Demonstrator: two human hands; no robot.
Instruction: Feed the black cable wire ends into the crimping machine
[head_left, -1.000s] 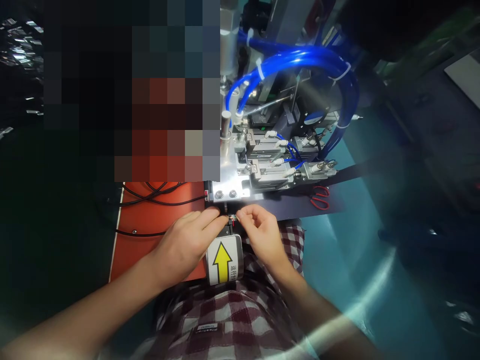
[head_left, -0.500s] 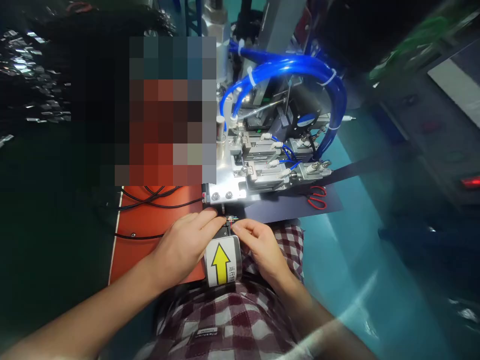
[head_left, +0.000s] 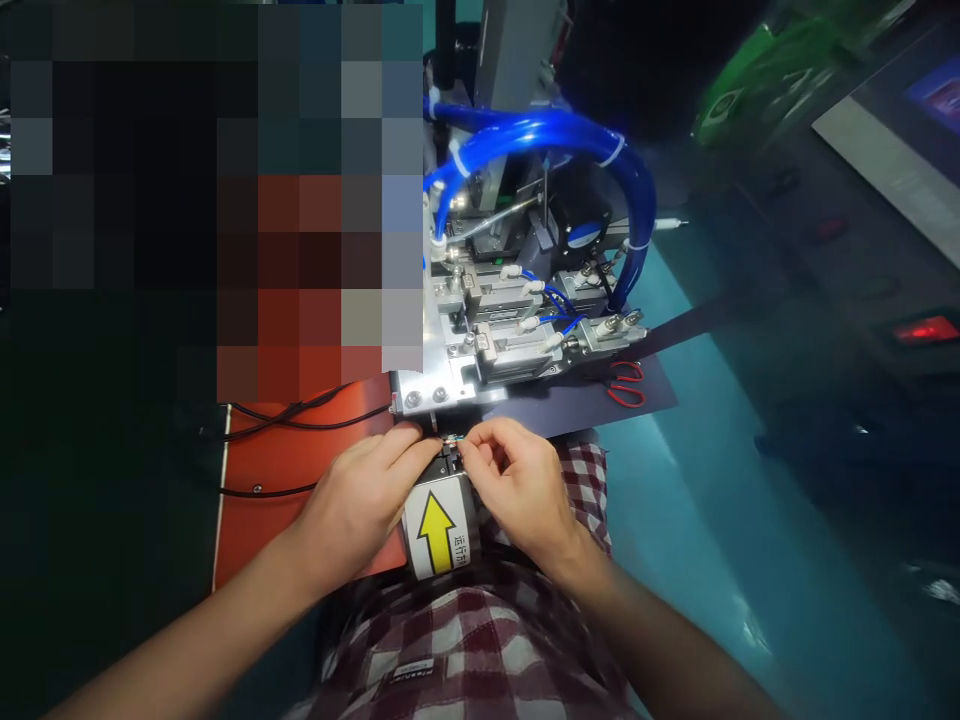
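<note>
My left hand (head_left: 367,488) reaches in from the left, its thumb and forefinger brought together at a small black fixture (head_left: 448,462). Opposite it, my right hand (head_left: 519,482) pinches the end of a tiny part with thin coloured wires (head_left: 451,440). That part lies between both sets of fingertips, at the top of the fixture. Its details are too small to make out, and my left fingers hide what they grip. Below the fixture is a white label with a yellow arrow (head_left: 435,530), on a block close to my checked clothing.
Just beyond my hands stands a metal machine (head_left: 510,335) with cylinders and a bundle of blue air tubes (head_left: 536,130). Red-handled scissors (head_left: 626,385) lie on a dark sheet to the right. Black cables (head_left: 300,420) cross an orange surface (head_left: 285,530) at left. A blurred patch covers the upper left.
My right fingertips have moved up and inward onto the tiny wired part, closer to my left fingers. The left hand stays at the fixture. The whole view has shifted slightly.
</note>
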